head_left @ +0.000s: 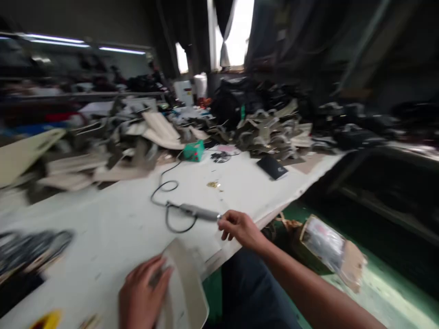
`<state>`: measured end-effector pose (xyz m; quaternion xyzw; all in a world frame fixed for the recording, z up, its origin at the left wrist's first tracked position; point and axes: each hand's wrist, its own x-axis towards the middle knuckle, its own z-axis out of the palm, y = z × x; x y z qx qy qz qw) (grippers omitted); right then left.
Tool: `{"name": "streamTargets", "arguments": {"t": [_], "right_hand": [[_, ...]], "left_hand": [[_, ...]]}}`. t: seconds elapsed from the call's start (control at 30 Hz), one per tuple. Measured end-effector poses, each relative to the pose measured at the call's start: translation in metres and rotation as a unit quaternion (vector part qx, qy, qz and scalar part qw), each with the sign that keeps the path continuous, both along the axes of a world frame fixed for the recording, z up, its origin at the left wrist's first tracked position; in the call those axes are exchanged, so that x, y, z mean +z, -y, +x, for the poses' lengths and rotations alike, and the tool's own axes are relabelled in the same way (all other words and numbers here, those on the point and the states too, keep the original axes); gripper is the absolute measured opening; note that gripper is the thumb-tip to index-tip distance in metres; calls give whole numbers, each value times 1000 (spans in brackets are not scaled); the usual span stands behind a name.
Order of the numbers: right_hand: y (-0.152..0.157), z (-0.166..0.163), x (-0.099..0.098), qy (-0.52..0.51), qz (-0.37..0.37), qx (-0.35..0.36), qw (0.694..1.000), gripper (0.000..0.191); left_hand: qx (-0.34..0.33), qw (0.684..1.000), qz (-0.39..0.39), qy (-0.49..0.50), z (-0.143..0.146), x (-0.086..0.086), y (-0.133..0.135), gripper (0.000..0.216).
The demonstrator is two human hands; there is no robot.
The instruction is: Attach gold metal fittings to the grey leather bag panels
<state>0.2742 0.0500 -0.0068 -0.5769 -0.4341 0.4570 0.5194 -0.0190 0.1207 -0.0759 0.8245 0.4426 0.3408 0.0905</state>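
The left hand (144, 292) has its grip closed on a beige curved flat panel (187, 292) at the near edge of the white surface (120, 219), probably to steady it. The right hand (240, 228) pinches, with a narrow grip, the end of a grey pen-shaped corded tool (199, 211) lying just beyond.

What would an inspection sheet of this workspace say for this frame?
Surface: white table, picture motion-blurred.
Job's things: grey corded tool lying on the table; beige cut piece at the near edge.
Clutter: heaps of cut pieces along the back; green box; dark flat case; small brass bits.
Grippers: right hand pinches the tool's end; left hand rests on the beige piece, grip blurred.
Cables: black cord loops from the tool.
Surroundings: green floor; cardboard box beside the table; bright windows behind.
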Motion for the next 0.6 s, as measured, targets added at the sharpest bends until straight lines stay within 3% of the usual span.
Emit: {"name": "streamTargets", "arguments": {"t": [0.1, 0.23, 0.4, 0.6], "right_hand": [[-12, -16, -8, 48, -30, 53, 997, 31], [-17, -22, -20, 127, -80, 84, 985, 34], [-16, -11, -32, 292, -86, 58, 951, 29], [-20, 29, -36, 306, -113, -3, 945, 27]], "left_hand": [[41, 996, -75, -16, -8, -6, 15, 18], [73, 991, -110, -8, 3, -1, 18, 19], [78, 989, -127, 2, 5, 6, 26, 20], [68, 990, -120, -16, 3, 6, 23, 17]]}}
